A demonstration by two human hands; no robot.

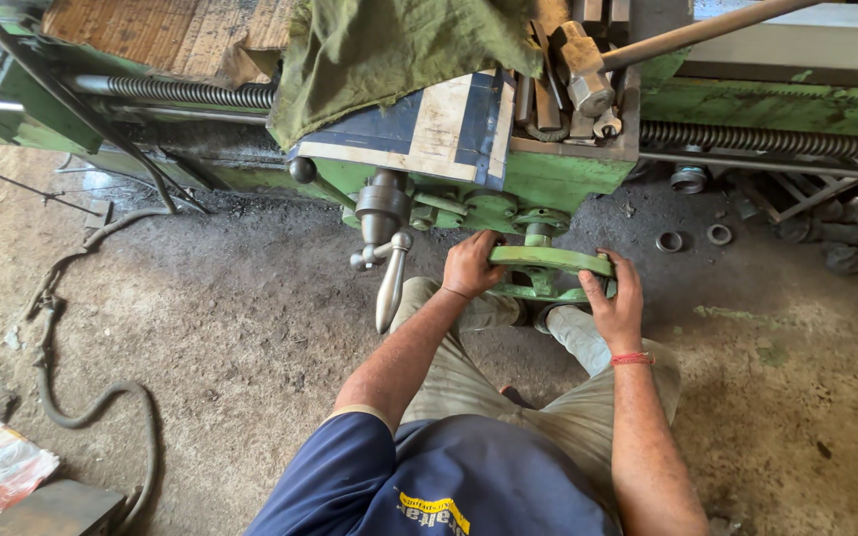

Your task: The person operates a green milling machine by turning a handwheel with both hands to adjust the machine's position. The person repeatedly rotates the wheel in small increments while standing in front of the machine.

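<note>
I look down at a green lathe carriage (548, 179). A green handwheel (546, 260) sticks out from its front apron. My left hand (471, 266) grips the wheel's left rim. My right hand (616, 303) grips its right rim; a red thread band circles that wrist. A steel crank handle (389, 283) with a tapered grip hangs just left of my left hand. My knees in beige trousers are below the wheel.
A green cloth (389, 50) drapes over the carriage top beside a hammer (588, 74) and metal pieces. Lead screws (191, 92) run left and right. A hose (62, 347) curls on the dirt floor at left. Metal rings (692, 236) and scrap lie at right.
</note>
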